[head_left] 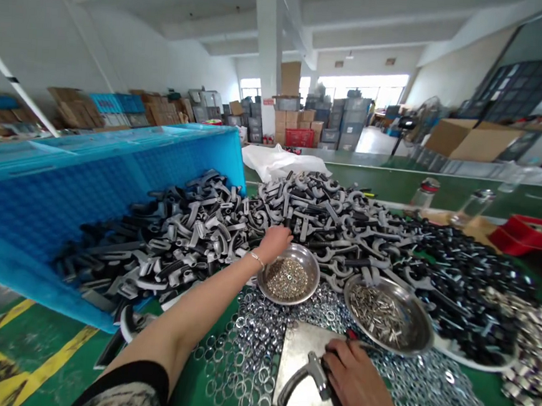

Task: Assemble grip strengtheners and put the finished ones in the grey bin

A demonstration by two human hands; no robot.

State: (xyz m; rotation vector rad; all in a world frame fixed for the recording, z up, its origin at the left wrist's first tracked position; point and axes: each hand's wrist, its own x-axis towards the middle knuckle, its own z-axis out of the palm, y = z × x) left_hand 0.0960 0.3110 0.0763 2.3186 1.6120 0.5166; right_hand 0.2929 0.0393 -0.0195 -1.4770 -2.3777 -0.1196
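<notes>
My left hand [276,243] stretches over the far rim of a steel bowl [312,284] of small washers or nuts, at the edge of a heap of grey and black handle-like castings [320,200]. Its fingers are curled together; a dark piece stands at the fingertips, but what they grip is hidden. Lower right, my right hand [355,381] rests with bent fingers on a flat metal plate [294,349]. Beside its fingertips lies a curved grey metal handle [316,372] with a short cylindrical end. A small red piece [351,334] shows just beyond the fingers. Whatever sits under that hand is covered.
A blue crate [103,183] of castings stands left. Another steel bowl [418,330] holds small pins. Loose metal rings [243,376] surround the plate. Black-headed bolts [471,287], silver cylindrical pieces [541,349], glass bottles [426,193] and a red tray [526,235] are at right.
</notes>
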